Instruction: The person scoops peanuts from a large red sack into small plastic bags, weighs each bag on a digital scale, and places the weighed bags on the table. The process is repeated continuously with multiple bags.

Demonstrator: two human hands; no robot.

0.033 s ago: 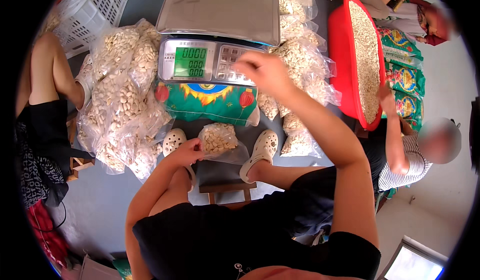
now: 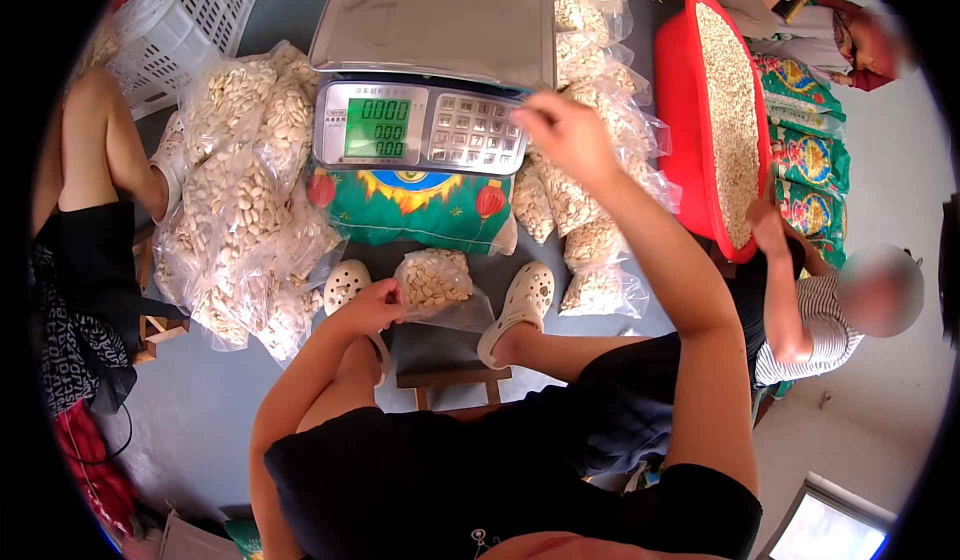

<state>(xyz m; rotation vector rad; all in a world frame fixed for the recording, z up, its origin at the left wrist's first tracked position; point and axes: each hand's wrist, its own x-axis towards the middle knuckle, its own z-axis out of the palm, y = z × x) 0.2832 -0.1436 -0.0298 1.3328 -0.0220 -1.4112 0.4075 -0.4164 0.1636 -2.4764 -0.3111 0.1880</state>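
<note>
Clamped by the left hand (image 2: 380,305), apparently between thumb and curled fingers, is the 8 o'clock edge of a small clear plastic bag (image 2: 437,280) of pale, flattish seeds; the exact pinch is hidden. The bag is seen between two cream clogs, one (image 2: 346,285) at its 9 o'clock and the other (image 2: 528,298) at its 3 o'clock; whether it is borne from below cannot be told. By the right hand (image 2: 570,140), nothing is visibly held: its fingers are half curled at the 3 o'clock edge of the keypad (image 2: 474,128), and neither contact with a key nor a closed fingertip can be made out.

A light, soft load is judged likely, with slippery film and loose contents that would shift and sag. It is best gripped by gathered film above the seeds, or cradled beneath; a hard squeeze could crack them. Its rounded, filled end is pointed toward 10 o'clock and its slack film is trailed toward 4 o'clock, the long axis being laid along that line.

At 12 o'clock a green printed sack (image 2: 410,215) is seen, with the weighing scale (image 2: 435,20) beyond, its display lit. Larger seed bags (image 2: 245,200) are heaped at 10 o'clock, and more filled bags (image 2: 592,235) are lined up near 2 o'clock. Farther out that way, a red tub (image 2: 682,140) is filled with seeds, and a co-worker's hand (image 2: 768,228) is held at its near end.
</note>
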